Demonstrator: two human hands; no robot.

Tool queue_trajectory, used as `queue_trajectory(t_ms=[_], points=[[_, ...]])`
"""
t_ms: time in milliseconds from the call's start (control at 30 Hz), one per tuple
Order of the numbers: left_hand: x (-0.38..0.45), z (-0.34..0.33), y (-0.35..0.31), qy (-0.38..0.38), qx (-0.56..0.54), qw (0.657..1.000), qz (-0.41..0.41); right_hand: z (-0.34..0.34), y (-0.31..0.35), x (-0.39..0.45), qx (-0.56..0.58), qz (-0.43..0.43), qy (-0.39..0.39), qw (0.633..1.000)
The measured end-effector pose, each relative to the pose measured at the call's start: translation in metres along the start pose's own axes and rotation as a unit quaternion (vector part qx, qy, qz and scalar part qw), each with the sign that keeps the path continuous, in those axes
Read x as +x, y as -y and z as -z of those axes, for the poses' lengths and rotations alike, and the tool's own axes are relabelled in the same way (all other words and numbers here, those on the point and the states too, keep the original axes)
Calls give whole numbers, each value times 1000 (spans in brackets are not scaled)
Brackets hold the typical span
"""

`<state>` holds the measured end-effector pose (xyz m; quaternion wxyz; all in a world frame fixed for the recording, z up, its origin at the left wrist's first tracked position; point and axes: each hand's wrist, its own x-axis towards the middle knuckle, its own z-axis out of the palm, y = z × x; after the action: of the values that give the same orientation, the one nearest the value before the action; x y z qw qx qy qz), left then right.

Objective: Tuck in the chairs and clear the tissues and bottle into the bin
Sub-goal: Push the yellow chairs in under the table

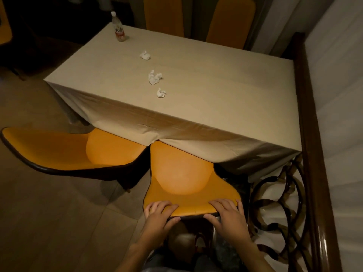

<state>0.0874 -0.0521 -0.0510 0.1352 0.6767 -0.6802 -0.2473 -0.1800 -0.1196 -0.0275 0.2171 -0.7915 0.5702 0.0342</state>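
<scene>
Dim, warm light falls on a cloth-covered table that fills the middle of the frame, with pale floor tiles at lower left and a dark wooden railing down the right edge.

At bottom centre, the fingers of the left hand curl over the top edge of the near chair, thumb underneath; the right hand grips the same backrest edge just beside it, fingers on top and thumb hooked below. Both hands hold firmly, apart from each other and about level.

That chair's seat is already partly under the cloth hem, so the step in hand looks like pushing it home. To do it well, push evenly with both hands so the chair runs straight and does not swing toward the railing; keep the push low and steady so the seat slides under the hem instead of dragging the cloth and upsetting what stands on it.

Further out, a second chair at left centre sits angled and pulled out, not yet tucked. Three crumpled tissues lie in a loose line up the table's middle, well apart from the hands, and the bottle stands upright at the table's upper-left corner. Two chair backs show beyond the far edge. No bin is in view.
</scene>
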Motion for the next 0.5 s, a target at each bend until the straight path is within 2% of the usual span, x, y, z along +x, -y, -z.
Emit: queue_trajectory(t_ms=[233, 500], points=[[5, 7, 14, -18, -23, 998, -47, -9, 9, 4, -8, -9, -48, 999], [16, 13, 23, -18, -21, 998, -51, -11, 17, 11, -14, -20, -64, 998]])
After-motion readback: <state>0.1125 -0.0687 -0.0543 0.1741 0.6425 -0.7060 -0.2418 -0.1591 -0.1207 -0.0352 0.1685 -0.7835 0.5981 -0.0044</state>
